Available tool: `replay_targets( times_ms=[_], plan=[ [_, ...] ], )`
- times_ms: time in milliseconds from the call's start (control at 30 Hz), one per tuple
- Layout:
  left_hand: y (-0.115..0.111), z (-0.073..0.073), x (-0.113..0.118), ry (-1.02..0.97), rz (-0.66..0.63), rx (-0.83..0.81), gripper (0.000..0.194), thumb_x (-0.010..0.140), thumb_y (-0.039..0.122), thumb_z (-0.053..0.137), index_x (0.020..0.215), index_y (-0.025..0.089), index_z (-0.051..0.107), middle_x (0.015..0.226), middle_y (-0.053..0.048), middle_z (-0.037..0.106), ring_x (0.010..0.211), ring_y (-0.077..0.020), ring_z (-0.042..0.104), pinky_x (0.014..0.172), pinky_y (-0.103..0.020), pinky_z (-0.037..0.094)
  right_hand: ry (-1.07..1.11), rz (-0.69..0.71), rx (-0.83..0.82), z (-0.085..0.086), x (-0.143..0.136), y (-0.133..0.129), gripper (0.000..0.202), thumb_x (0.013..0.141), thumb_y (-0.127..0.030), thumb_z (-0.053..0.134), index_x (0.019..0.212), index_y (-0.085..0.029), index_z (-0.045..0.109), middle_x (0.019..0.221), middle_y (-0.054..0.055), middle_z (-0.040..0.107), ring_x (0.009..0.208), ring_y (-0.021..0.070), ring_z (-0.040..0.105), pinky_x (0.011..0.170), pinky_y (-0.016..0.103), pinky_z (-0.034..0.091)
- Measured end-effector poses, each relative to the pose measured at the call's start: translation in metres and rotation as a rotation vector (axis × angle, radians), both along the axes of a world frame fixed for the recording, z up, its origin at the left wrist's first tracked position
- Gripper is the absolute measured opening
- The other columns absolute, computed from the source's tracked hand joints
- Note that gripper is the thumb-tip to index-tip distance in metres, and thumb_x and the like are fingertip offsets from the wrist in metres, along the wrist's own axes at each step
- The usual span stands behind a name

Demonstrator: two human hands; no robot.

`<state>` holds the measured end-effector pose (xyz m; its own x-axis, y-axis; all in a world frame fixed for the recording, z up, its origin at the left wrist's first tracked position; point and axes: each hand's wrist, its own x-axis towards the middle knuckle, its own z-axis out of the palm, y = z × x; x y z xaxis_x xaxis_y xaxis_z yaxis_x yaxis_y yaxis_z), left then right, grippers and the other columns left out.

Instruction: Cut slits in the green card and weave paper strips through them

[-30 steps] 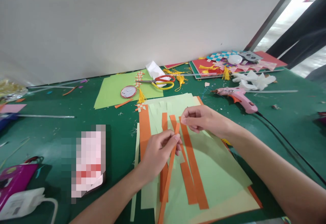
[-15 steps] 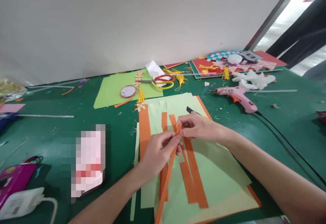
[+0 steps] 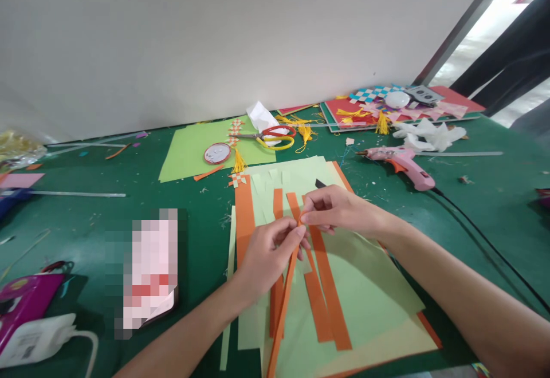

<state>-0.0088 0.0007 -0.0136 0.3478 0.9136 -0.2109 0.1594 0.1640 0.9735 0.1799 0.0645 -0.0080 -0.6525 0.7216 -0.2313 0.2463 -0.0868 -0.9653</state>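
A long orange paper strip [image 3: 285, 303] slants up from the bottom edge into my fingers. My left hand [image 3: 272, 255] pinches it near its upper end, thumb on top. At the very tip, my right hand [image 3: 329, 209] grips the strip between thumb and forefinger, and the end looks bent over there. Beneath both hands lie pale green paper sheets [image 3: 369, 292], with other orange strips [image 3: 329, 286] loose on top. The dark blade tip of a cutter [image 3: 320, 184] pokes out behind my right hand; the rest of it is hidden.
Scissors [image 3: 275, 137], a round tin [image 3: 217, 153] and a yellow tassel [image 3: 239, 161] lie on lime paper at the back. A pink glue gun [image 3: 401, 166] trails its cord at right. At left are a blurred-out phone [image 3: 150, 275] and a white charger [image 3: 38, 343].
My right hand has shifted slightly right and up. The strip's upper end, which stuck up straight between the hands, now appears folded down at my fingertips.
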Motion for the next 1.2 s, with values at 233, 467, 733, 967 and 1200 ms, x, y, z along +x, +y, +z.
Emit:
replay_targets(
  times_ms=[233,467,733,967,1200],
  plan=[
    [0.0003,-0.0021,-0.0002,-0.044,0.001,-0.011,0.028,0.096,0.035,0.053,0.079,0.015,0.064,0.074,-0.001,0.063,0.064,-0.0119,0.06,0.065,-0.025,0.049,0.024,0.036,0.017,-0.0039,0.0001,0.0011,0.028,0.086,-0.037,0.066,0.071,-0.015,0.06,0.053,-0.006,0.053,0.046,0.0062,0.043,0.047,0.021,0.03],
    [-0.0001,-0.001,-0.0011,-0.041,-0.008,-0.015,0.028,0.096,0.034,0.052,0.079,0.015,0.065,0.074,-0.001,0.064,0.064,-0.0119,0.061,0.065,-0.024,0.049,-0.001,0.032,0.029,-0.0037,0.001,0.0003,0.028,0.086,-0.038,0.066,0.071,-0.015,0.06,0.053,-0.005,0.054,0.045,0.0054,0.044,0.045,0.02,0.029],
    [-0.0001,-0.0013,0.0,-0.017,-0.007,-0.004,0.028,0.096,0.032,0.052,0.078,0.015,0.064,0.072,-0.001,0.063,0.062,-0.0112,0.06,0.064,-0.024,0.048,-0.033,0.024,0.035,0.0,0.0007,-0.0004,0.029,0.086,-0.039,0.066,0.07,-0.015,0.059,0.05,-0.006,0.052,0.044,0.0049,0.042,0.045,0.021,0.028],
    [0.0,-0.0009,-0.0006,-0.01,-0.012,-0.002,0.028,0.097,0.034,0.052,0.078,0.016,0.064,0.073,-0.001,0.064,0.064,-0.0114,0.06,0.065,-0.023,0.048,-0.041,0.033,0.042,0.0025,0.0004,-0.0008,0.029,0.086,-0.037,0.066,0.069,-0.015,0.059,0.05,-0.007,0.051,0.044,0.0047,0.042,0.045,0.021,0.028],
    [0.0007,0.001,0.0006,-0.003,-0.014,-0.007,0.028,0.096,0.032,0.052,0.076,0.016,0.064,0.072,-0.001,0.064,0.063,-0.0117,0.06,0.065,-0.023,0.048,-0.04,0.01,0.055,0.0007,0.0006,-0.0016,0.028,0.085,-0.035,0.066,0.066,-0.015,0.059,0.048,-0.006,0.05,0.045,0.0062,0.042,0.047,0.022,0.029]
  ],
)
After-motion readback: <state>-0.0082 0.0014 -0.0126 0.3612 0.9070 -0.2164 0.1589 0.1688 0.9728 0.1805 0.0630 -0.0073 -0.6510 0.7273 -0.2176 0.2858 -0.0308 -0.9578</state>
